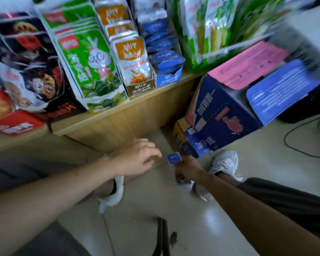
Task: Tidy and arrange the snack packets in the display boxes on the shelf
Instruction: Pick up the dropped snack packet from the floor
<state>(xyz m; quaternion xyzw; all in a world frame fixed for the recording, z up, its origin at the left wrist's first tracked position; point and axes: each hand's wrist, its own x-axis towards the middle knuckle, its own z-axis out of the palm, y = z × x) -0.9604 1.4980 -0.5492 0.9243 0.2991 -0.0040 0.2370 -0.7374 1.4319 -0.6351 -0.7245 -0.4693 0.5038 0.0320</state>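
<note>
The right hand (187, 168) grips one blue-topped snack packet (174, 158) low over the floor (192, 228), below the shelf (118, 117). The left hand (137, 157) hovers just beside the packet, fingers relaxed, holding nothing. On the shelf, one orange display box (139, 88) and one blue display box (167, 77) stand side by side.

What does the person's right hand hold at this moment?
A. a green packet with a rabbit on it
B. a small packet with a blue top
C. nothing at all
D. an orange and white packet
B: the right hand grips a small packet with a blue top, low near the floor.
</note>
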